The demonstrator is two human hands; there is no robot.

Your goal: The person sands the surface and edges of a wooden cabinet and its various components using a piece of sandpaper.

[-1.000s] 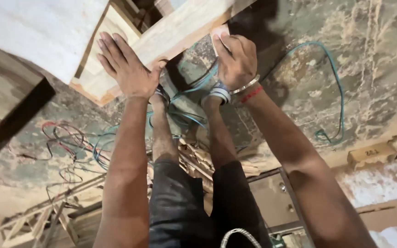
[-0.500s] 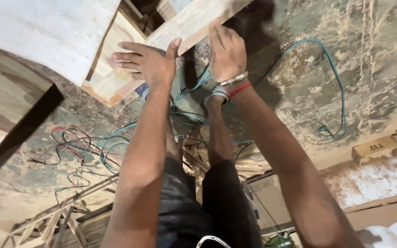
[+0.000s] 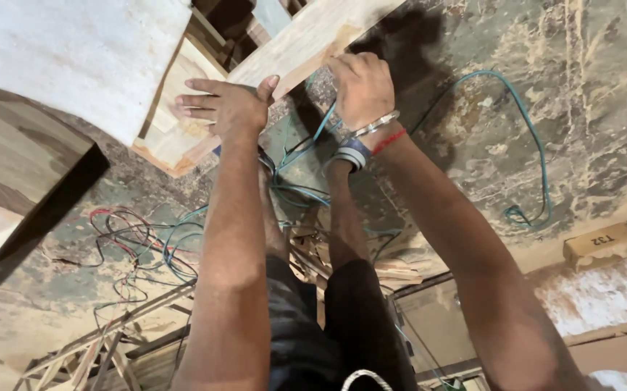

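You stood bent over a long wooden plank that ran from the top centre of the frame down to the left, its near end resting on a stack of lighter offcuts in the upper left; that support kept the board off the dusty concrete floor. Your left hand lay flat on the plank's lower end, fingers straight, slightly spread and pointing left, thumb raised against the board's edge, apparently pressing it steady. Your right hand, at upper centre, was curled over the plank's lower edge, fingers bent and close together; whether they gripped the wood or only rested there, I could not tell. A teal cable looped across the floor at right, and tangled wires lay at lower left.
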